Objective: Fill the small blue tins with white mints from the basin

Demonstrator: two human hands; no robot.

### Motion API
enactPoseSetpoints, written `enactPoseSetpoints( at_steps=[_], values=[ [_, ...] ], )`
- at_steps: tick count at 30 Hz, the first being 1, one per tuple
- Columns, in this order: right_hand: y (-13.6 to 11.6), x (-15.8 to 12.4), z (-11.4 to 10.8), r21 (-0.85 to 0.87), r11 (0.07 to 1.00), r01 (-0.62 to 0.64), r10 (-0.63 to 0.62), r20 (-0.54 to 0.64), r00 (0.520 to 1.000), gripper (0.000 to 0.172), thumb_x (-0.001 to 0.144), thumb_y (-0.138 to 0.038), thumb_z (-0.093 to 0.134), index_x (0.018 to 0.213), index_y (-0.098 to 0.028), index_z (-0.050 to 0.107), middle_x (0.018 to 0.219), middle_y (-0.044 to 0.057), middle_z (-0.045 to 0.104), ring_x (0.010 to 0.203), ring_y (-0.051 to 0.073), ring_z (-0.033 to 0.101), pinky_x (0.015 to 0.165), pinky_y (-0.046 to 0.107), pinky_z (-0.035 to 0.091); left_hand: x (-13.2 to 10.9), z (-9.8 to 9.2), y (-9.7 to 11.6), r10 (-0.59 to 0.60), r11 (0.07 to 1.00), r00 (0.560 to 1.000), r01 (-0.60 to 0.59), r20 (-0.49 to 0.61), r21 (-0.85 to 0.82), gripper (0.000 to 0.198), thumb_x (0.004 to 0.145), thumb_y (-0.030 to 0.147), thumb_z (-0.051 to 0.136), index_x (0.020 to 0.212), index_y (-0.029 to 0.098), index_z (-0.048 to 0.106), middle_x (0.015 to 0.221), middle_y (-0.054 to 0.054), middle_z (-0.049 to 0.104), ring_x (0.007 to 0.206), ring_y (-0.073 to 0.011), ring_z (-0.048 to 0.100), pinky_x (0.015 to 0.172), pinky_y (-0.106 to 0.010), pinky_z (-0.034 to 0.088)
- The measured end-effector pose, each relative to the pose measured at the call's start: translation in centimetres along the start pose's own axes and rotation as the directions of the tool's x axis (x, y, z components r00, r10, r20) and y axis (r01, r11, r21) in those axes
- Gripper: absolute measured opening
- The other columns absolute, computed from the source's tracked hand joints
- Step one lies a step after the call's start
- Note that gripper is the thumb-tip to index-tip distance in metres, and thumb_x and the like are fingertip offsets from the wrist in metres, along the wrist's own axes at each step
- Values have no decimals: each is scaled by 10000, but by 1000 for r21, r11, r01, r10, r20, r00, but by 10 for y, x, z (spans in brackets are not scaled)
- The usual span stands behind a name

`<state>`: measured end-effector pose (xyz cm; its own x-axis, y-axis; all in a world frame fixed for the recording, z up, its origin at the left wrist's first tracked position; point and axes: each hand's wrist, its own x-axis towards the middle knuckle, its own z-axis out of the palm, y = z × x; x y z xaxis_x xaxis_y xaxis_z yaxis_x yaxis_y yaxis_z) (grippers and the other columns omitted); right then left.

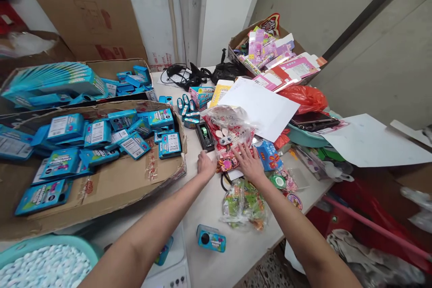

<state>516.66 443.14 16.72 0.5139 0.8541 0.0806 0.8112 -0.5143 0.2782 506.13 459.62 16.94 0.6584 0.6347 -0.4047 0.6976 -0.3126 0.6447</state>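
Observation:
My right hand (249,163) lies with fingers spread on a red printed candy packet (228,162) in the middle of the table. My left hand (206,164) is beside the packet's left edge, just in front of a black tape dispenser (204,137). Its fingers are curled, and what they hold, if anything, is hidden. Above the packet is a clear plastic bag (227,117) with a big-eyed cartoon face on it. A blue packet (269,155) lies right of my right hand. Nearer me are a clear bag of green-printed packets (241,204) and a small blue box (211,238).
At left, cardboard boxes (135,189) hold several blue cartons (133,145). A teal basin (84,245) of pale candies stands at lower left, near a white scale (170,274). White sheets (256,103), a red bag (305,98) and a box of pink cartons (258,51) crowd the back right.

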Motion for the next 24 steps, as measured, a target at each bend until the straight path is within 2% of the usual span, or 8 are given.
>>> enactPoseSetpoints(
  at_steps=[3,6,10,15,21,23,24],
  values=[
    [-2,-6,3,4,999,32,-32,-5,999,755,820,-428,603,1468,-230,271,1538,128,202,1426,328,116,1113,582,121,-22,9,-4,184,981,973,-191,137,43,551,756,273,593,1285,261,441,1259,-87,504,1126,-248,534,928,-334,429],
    [-10,-15,7,33,997,66,-66,-6,998,722,825,-456,603,1449,-230,318,1517,127,268,1423,326,132,1107,596,126,-33,15,-6,277,949,938,-301,209,92,577,758,220,579,1313,283,434,1252,-78,504,1117,-255,531,940,-348,419],
    [-16,-24,4,72,994,78,-75,-42,996,732,826,-513,592,1441,-213,334,1503,136,302,1414,320,173,1104,576,164,-34,16,-7,331,915,912,-373,243,153,540,792,188,521,1321,245,430,1265,-104,493,1146,-271,505,953,-370,405],
    [-18,-32,-9,124,983,132,-115,-132,984,765,819,-598,548,1442,-209,332,1517,132,274,1423,322,131,1103,552,188,-35,12,-7,387,877,879,-445,280,183,547,794,178,498,1333,220,420,1268,-117,487,1148,-279,502,946,-377,409],
    [-18,-38,-16,164,977,138,-87,-281,956,552,874,-494,531,1320,-172,484,1420,141,429,1375,312,258,1080,501,282,-37,13,-11,432,847,847,-499,311,184,528,813,200,490,1334,254,419,1286,-90,482,1112,-270,523,914,-385,434],
    [-9,-33,-23,210,973,95,-4,-397,918,499,885,-439,536,1299,-167,481,1375,144,468,1346,296,310,1066,483,318,-36,14,-14,446,850,856,-497,262,175,512,817,235,505,1322,226,422,1272,-103,486,1100,-276,526,905,-398,442],
    [0,-28,-28,259,965,36,89,-458,884,490,883,-422,543,1293,-161,474,1352,151,480,1327,292,337,1062,481,329,-34,14,-15,465,852,862,-498,200,162,493,824,260,509,1308,207,428,1258,-111,489,1106,-277,518,915,-406,439]
  ],
)
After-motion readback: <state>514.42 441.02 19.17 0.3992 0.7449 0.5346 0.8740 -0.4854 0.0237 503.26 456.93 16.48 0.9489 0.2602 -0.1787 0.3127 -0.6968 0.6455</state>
